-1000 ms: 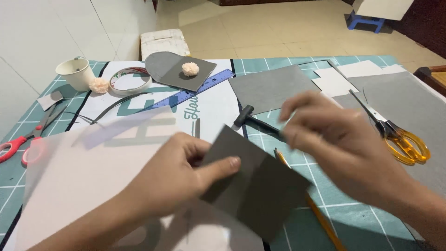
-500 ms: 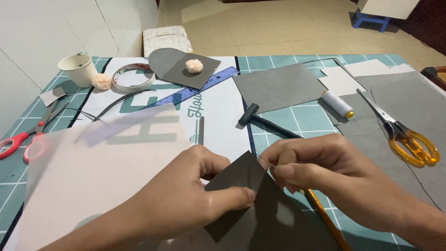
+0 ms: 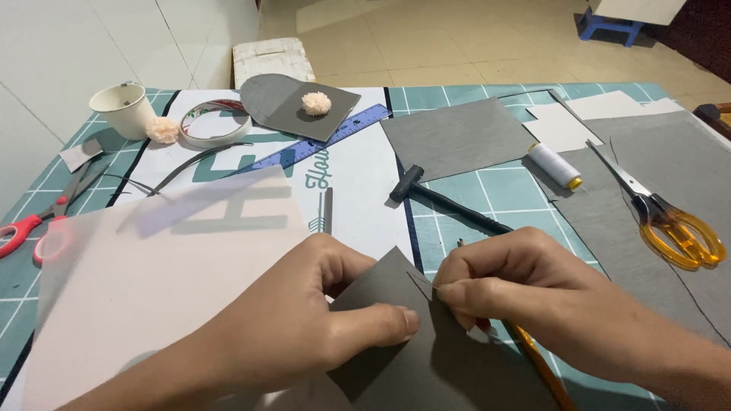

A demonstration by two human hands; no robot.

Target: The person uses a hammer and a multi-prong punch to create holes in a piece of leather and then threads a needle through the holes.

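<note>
**Both hands pinching dark felt at near edge**

The dark felt piece (image 3: 396,335) lies at the near centre of the tabletop (image 3: 487,198), partly over a translucent sheet (image 3: 152,266). Left hand (image 3: 304,320) is closed on it, thumb flat on top, fingers curled under the left edge. Right hand (image 3: 518,281) is closed too, thumb + forefinger pinched at a small notch on the felt's upper right edge; can't tell if sth thin, e.g. a needle, sits in that pinch.

Step in hand, as I judge it: fine work at that notch, left hand steadying. Next move prob. calls for the left hand to keep the felt flat and the right to work in small, close motions.

Just beside the right hand: a yellow pencil (image 3: 541,365), and a dark tool (image 3: 449,205) a bit farther. Right: thread spool (image 3: 554,165), orange scissors (image 3: 670,221), grey fabric (image 3: 457,137). Far centre: blue ruler (image 3: 320,141), pompom (image 3: 316,103) on a grey cutout. Far left: tape roll (image 3: 213,122), paper cup (image 3: 123,108); red scissors (image 3: 30,228) at the left edge.
</note>
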